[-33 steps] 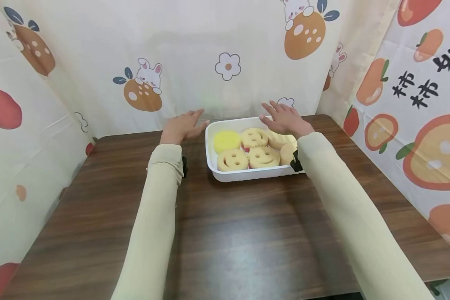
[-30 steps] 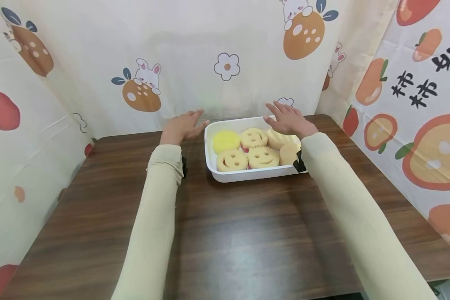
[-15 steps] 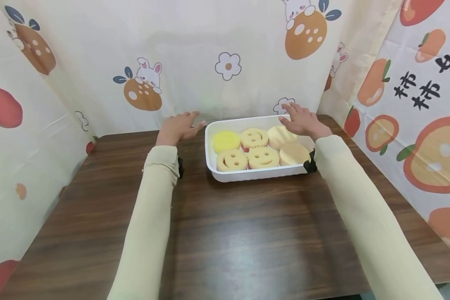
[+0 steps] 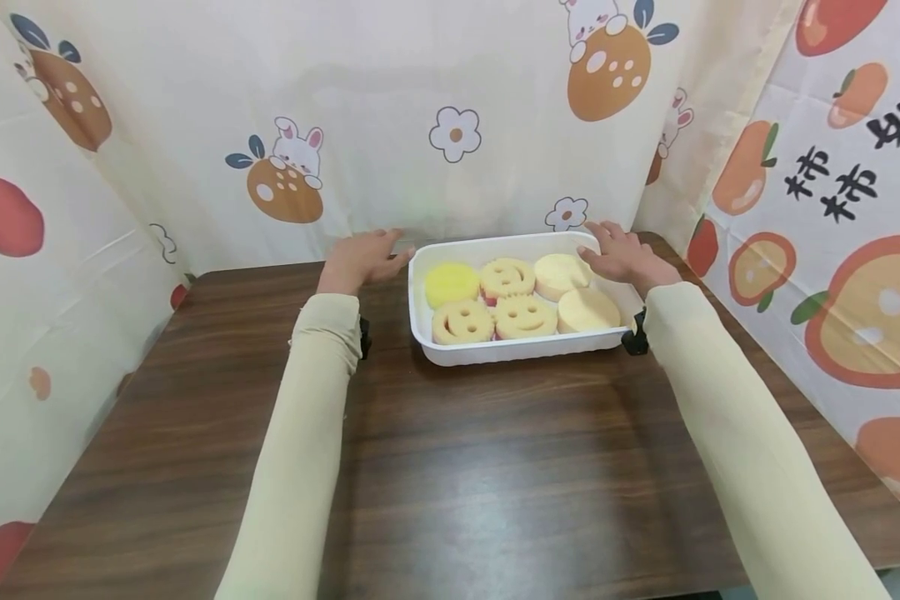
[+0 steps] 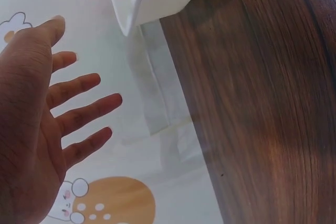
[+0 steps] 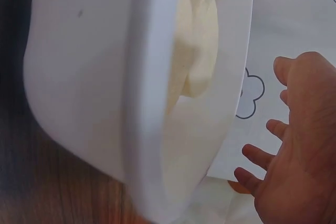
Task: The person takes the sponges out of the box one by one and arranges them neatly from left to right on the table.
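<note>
Nearest, two pale sleeves (image 4: 292, 467) run along either side of the brown table (image 4: 435, 475) in front of the tray (image 4: 510, 350). A black strap (image 4: 364, 337) shows at the left cuff, off the tray's left end, and another at the right cuff, by its front right corner.

The tray is white and sits on the table, near its far edge. In its front row, from the left, lie a left face disc (image 4: 462, 322), a middle face disc (image 4: 526, 317) and a plain disc (image 4: 588, 311). Behind them in the tray lie a yellow disc (image 4: 452, 284), a back face disc (image 4: 507, 277) and a pale disc (image 4: 563, 277).

The left hand (image 4: 362, 254) is just beside the tray's left end, fingers spread apart, holding nothing. The right hand (image 4: 622, 254) hangs over the tray's right end, its fingers also apart, grasping nothing.

Beyond the tray hangs a white cloth (image 4: 375, 92). A small flower (image 4: 567, 213) is printed on it behind the tray's right part, a large flower (image 4: 455, 134) higher up, and a rabbit on a fruit (image 4: 285, 171) left of the tray.
</note>
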`<state>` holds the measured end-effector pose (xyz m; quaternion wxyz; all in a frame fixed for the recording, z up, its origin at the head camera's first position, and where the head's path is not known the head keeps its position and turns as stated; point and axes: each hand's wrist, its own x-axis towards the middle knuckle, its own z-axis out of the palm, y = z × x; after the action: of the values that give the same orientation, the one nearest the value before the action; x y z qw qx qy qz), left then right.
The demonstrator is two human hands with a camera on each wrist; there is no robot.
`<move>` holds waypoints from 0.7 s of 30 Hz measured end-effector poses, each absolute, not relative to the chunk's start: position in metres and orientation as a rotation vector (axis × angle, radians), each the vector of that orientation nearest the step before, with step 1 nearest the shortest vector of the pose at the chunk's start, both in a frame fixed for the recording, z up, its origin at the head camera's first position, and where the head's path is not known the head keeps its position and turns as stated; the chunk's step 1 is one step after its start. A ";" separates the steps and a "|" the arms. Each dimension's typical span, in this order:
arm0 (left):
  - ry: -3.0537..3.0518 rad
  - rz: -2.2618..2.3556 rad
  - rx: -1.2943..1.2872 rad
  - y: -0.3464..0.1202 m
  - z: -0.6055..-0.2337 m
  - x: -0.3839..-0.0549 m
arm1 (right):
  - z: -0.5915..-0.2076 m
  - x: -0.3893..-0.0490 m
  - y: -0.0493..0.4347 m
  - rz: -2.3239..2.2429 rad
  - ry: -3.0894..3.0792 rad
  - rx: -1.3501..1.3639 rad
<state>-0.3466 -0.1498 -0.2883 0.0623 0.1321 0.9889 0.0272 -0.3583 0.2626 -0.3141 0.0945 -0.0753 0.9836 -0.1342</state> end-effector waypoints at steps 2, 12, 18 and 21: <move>2.983 0.080 0.398 -0.150 -0.288 -0.346 | -0.315 -0.357 0.264 -0.403 2.912 -0.219; 2.938 0.216 0.461 -0.144 -0.293 -0.348 | -0.326 -0.355 0.280 -0.474 2.889 -0.144; 2.933 0.236 0.461 -0.141 -0.292 -0.346 | -0.330 -0.354 0.280 -0.499 2.878 -0.100; 2.932 0.243 0.478 -0.141 -0.293 -0.346 | -0.331 -0.352 0.281 -0.508 2.852 -0.081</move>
<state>-0.3460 -0.1406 -0.2934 0.0803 0.1598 0.9805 0.0813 -0.3521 0.2810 -0.3310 0.1213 -0.0277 0.9769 -0.1738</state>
